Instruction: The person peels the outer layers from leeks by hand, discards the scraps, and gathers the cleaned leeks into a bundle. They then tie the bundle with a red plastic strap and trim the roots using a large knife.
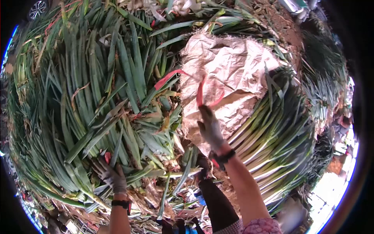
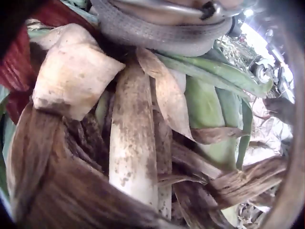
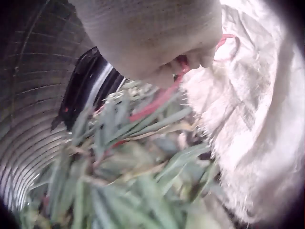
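Observation:
My gloved left hand (image 1: pixel 112 178) rests with its fingers spread on a big pile of green onions (image 1: pixel 93 78). In the left wrist view, a dirt-specked white stalk (image 2: pixel 133 138) and dry brown leaves (image 2: pixel 66 176) lie close below the glove. My gloved right hand (image 1: pixel 210 129) is over a pale woven sack (image 1: pixel 237 66). It pinches a red plastic strip (image 1: pixel 200 93), whose loose end trails over the sack. The right wrist view shows the same strip (image 3: pixel 157 105) hanging from the glove (image 3: pixel 157 38) above blurred green leaves.
A bundle of green onions with pale stems (image 1: pixel 269 136) lies fanned out right of the sack. Another red strip (image 1: pixel 169 79) crosses the sack's left edge. Dry scraps (image 1: pixel 152 191) cover the ground near the person's legs (image 1: pixel 218 206). A further gloved hand (image 1: pixel 292 214) shows at lower right.

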A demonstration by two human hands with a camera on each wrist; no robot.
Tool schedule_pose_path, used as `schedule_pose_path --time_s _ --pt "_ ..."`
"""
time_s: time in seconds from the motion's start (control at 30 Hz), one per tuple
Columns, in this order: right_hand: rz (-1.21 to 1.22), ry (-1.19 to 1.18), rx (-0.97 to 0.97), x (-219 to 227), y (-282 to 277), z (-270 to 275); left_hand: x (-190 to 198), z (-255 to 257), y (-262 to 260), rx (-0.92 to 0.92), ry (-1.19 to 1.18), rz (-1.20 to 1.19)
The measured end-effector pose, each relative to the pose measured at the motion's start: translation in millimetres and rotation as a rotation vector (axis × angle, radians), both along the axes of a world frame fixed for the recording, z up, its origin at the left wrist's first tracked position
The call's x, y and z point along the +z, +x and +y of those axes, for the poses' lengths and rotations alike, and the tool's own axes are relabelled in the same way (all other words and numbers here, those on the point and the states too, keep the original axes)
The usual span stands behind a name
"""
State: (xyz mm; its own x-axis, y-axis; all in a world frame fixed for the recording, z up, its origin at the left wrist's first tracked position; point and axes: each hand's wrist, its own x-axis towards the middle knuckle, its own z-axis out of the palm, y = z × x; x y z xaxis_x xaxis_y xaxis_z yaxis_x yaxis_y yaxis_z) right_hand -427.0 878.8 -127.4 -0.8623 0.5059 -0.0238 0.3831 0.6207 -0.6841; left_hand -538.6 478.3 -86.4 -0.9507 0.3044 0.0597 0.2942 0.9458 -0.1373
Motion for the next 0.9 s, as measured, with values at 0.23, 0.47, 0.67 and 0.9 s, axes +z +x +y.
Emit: schedule_pose_path --time_s 0.23,0.47,0.67,0.9 --pt "-0.059 -0.011 0.199 216.5 141.8 -197.2 41.2 -5.0 3.8 -0.103 0.14 -0.321" --pt "0.019 -0.836 0.115 318.9 280.1 -390.7 250.2 -87.9 182.0 -1.023 0.824 -1.521" --pt "-0.096 -1.509 -0.106 322.5 349.9 -446.6 271.0 -247.7 296.0 0.092 0.611 -1.766" --pt "0.063 -1.978 -0.234 278.0 423.7 -498.9 237.9 -289.8 413.2 0.539 0.95 -1.66"
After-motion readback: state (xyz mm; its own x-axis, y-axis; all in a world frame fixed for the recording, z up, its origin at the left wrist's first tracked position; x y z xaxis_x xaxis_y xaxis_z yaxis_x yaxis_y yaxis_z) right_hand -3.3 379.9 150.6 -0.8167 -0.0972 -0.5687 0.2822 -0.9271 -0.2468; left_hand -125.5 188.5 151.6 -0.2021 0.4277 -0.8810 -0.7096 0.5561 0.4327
